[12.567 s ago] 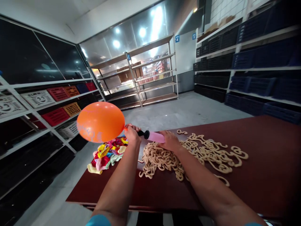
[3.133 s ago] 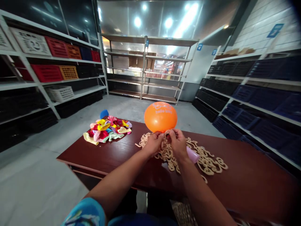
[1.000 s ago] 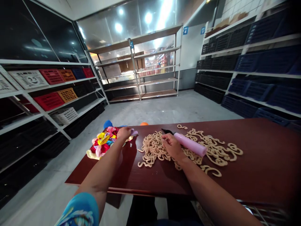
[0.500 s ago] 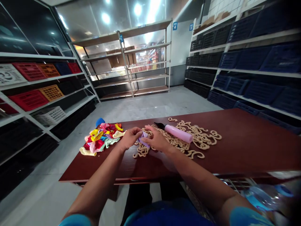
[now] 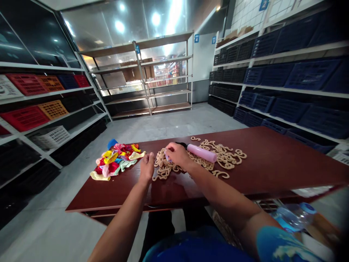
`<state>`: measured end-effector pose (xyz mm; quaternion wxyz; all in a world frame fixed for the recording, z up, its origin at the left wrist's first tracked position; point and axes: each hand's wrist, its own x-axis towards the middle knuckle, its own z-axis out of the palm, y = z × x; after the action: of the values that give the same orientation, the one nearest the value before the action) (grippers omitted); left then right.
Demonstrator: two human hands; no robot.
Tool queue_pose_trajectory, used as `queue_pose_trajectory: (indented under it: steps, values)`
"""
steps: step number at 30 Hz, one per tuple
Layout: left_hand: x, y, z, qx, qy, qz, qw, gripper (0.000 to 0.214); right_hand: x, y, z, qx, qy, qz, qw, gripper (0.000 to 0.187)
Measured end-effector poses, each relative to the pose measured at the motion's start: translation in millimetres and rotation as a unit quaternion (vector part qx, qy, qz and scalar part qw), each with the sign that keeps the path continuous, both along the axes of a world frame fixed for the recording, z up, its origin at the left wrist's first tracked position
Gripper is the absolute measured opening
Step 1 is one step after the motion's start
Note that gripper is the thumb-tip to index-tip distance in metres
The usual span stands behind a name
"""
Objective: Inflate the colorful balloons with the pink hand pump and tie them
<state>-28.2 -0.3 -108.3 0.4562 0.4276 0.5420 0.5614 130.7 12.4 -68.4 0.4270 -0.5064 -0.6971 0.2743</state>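
Note:
My right hand (image 5: 178, 155) is closed on a small, limp purple balloon (image 5: 167, 155), mostly covered by the fingers, over a heap of curly beige strands (image 5: 226, 153). Against that heap lies a pink cylinder with a black tapered end (image 5: 203, 153), resembling a hand pump. My left hand (image 5: 147, 166) hovers apart from the right, between the heap and a pile of limp, brightly coloured balloons (image 5: 109, 158). Its fingers are curled in, and whether anything is inside is hidden. A pale yellow balloon (image 5: 137, 155) at the pile's edge is nearest to it.
All this rests on a dark red-brown table (image 5: 261, 160). A blue round thing (image 5: 112, 143) stands behind the balloon pile. Below the table's right side is a clear plastic bottle (image 5: 296, 216). Shelves with blue crates (image 5: 290, 109) and red crates (image 5: 25, 115) flank the room.
Both hands were together on the purple balloon. My left hand has come away to the left and lower, while the right keeps hold of the balloon. The view has shifted slightly.

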Motion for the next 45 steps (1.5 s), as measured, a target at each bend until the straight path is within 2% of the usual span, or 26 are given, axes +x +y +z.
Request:
queue_pose_trajectory:
  steps: [2,5,6,8,10,12,13,15,17,19,20,21,23,26,29,33,36,40,45]
  values:
    - [6.5,-9.3,11.2,-0.073,-0.075,-0.076,0.992,0.051,-3.7,3.6,7.3,0.105,-0.091,-0.008,0.990,0.011]
    - [19.4,-17.3,28.4,-0.178,-0.249,-0.199,0.931,0.071,-12.5,-3.0,12.0,0.234,-0.235,0.033,0.943,0.016]
    - [23.6,-17.4,31.8,-0.186,-0.299,-0.218,0.910,0.069,-14.9,-7.4,11.8,0.259,-0.274,0.051,0.925,0.017]
    - [30.9,-13.9,33.2,-0.176,-0.374,-0.220,0.884,0.053,-15.9,-16.6,9.6,0.287,-0.319,0.084,0.899,0.018]
    - [35.9,-6.8,28.6,-0.153,-0.423,-0.185,0.874,0.030,-7.7,-23.0,6.6,0.297,-0.319,0.111,0.893,0.016]
    - [37.5,1.3,22.1,-0.115,-0.455,-0.123,0.874,0.019,12.3,-24.5,3.3,0.289,-0.303,0.100,0.902,0.017]
    - [36.8,5.0,19.5,-0.095,-0.464,-0.095,0.876,0.019,26.6,-23.4,1.3,0.273,-0.301,0.070,0.911,0.020]
    - [32.6,11.2,16.9,-0.060,-0.470,-0.069,0.878,0.017,61.0,-18.7,-4.6,0.211,-0.325,-0.031,0.921,0.025]
    - [26.5,15.9,17.8,-0.043,-0.469,-0.078,0.878,0.014,96.4,-13.0,-13.8,0.116,-0.369,-0.141,0.911,0.037]
    - [20.7,20.0,20.2,-0.037,-0.470,-0.091,0.877,0.011,125.2,-9.3,-25.3,0.023,-0.415,-0.198,0.888,0.052]
    - [18.6,22.1,21.3,-0.039,-0.472,-0.090,0.876,0.009,135.5,-8.6,-31.2,-0.012,-0.426,-0.203,0.881,0.055]
    - [16.9,24.5,22.2,-0.044,-0.475,-0.088,0.875,0.007,142.9,-8.8,-36.8,-0.029,-0.429,-0.195,0.882,0.055]
    - [14.8,29.8,22.7,-0.049,-0.480,-0.083,0.872,0.006,149.4,-12.3,-45.8,-0.021,-0.415,-0.181,0.891,0.050]
    - [11.8,38.0,22.0,-0.043,-0.479,-0.055,0.875,0.008,144.3,-25.7,-51.8,0.062,-0.364,-0.175,0.913,0.044]
    - [6.2,44.7,22.6,-0.033,-0.482,-0.013,0.875,0.009,131.3,-47.2,-50.2,0.147,-0.283,-0.116,0.941,0.045]
    - [-3.6,49.1,27.2,-0.017,-0.519,0.019,0.855,0.011,116.7,-75.3,-43.7,0.165,-0.202,-0.045,0.964,0.047]
    - [-9.2,48.8,31.4,0.003,-0.532,0.028,0.846,0.013,113.0,-85.8,-40.2,0.155,-0.192,-0.018,0.969,0.045]
    - [-12.3,47.5,33.4,0.021,-0.538,0.028,0.842,0.014,113.3,-85.9,-41.2,0.168,-0.202,-0.016,0.965,0.045]
    - [-11.2,48.3,30.5,0.027,-0.516,0.014,0.856,0.013,111.7,-79.7,-48.7,0.182,-0.217,-0.014,0.959,0.048]
